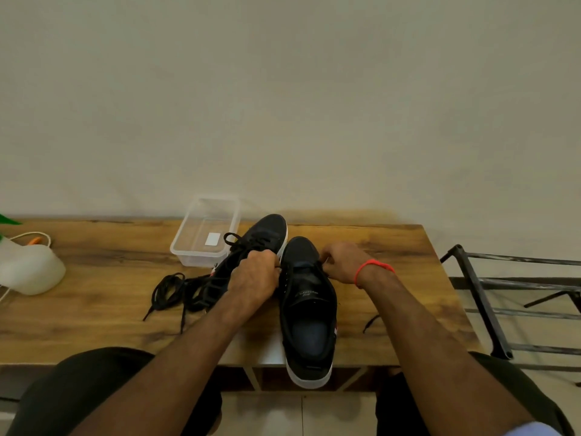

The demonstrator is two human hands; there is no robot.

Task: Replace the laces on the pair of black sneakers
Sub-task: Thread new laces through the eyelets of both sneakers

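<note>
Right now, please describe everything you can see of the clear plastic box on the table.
The clear plastic box is a rectangular, lidless container of see-through plastic with rounded corners. It stands upright on the wooden table near the far edge, close to the wall. A small white square label shows on its bottom; otherwise it looks empty. The laced black sneaker lies against or just before its right side; contact is unclear. Neither hand touches it.

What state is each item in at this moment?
Near black sneaker: upright, mostly unlaced, heel past table edge.
Far black sneaker: laced, lying beside it.
Loose black laces: bundled on the wooden table.
Clear plastic container: open, lidless.
Left hand: grip closed at the eyelets.
Right hand: pinching lace.
</note>
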